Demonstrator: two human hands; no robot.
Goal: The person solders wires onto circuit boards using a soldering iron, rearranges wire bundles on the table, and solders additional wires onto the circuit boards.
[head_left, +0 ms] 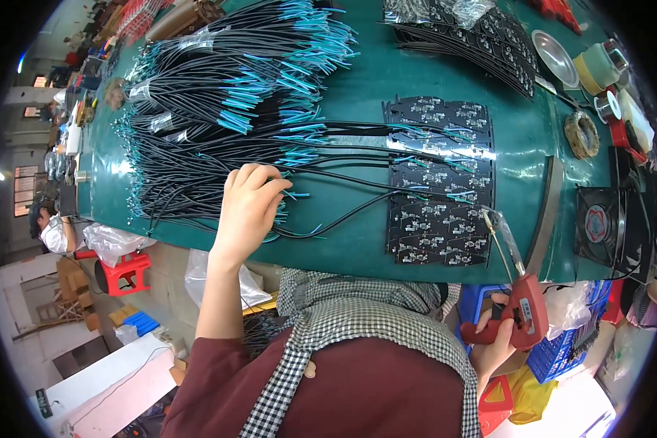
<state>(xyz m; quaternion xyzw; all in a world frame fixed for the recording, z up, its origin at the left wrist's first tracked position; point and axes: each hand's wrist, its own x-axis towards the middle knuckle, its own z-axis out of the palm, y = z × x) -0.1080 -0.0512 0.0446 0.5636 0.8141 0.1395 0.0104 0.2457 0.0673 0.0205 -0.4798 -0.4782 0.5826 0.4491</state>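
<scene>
My left hand (pixel 247 206) rests fingers-down on a pile of black cables with blue and green stripped ends (pixel 219 139), its fingertips curled around one cable end near the green bench's front edge. My right hand (pixel 493 343) holds a red pistol-shaped soldering gun (pixel 522 310) off the bench's near side, its metal tip (pixel 487 216) pointing up at the lower right corner of a black circuit board panel (pixel 439 182). Several cables run from the pile onto that panel.
The green bench top (pixel 358 80) carries more black board panels (pixel 482 44) at the back, a metal dish (pixel 555 57), tape rolls (pixel 598 66), a wire-wool tip cleaner (pixel 581 135) and a small black fan (pixel 597 223). A red stool (pixel 126 271) stands below left.
</scene>
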